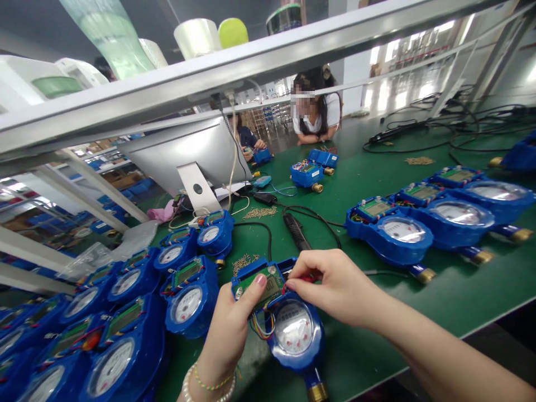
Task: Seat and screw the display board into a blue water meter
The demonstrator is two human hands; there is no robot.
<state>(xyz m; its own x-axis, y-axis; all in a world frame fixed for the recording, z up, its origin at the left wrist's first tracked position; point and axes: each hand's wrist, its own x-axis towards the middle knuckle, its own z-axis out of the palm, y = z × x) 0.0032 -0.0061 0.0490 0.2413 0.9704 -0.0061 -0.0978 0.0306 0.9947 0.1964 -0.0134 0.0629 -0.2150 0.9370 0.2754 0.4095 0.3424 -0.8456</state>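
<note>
A blue water meter [293, 335] lies on the green mat [377, 312] in front of me, its round dial facing up and its upper housing open. My left hand [234, 321] grips the meter's left side, thumb pressed on the green circuit board [268, 285]. My right hand [335, 285] pinches something red and small at the board's right edge, fingertips closed; coloured wires [262, 326] loop out under the board.
Several open blue meters crowd the left [125, 335] and a row lies at right [419, 223]. A black electric screwdriver [296, 231] and screw piles [259, 212] lie behind. A monitor back [188, 151], an overhead shelf rail [251, 61], cables and two seated people stand beyond.
</note>
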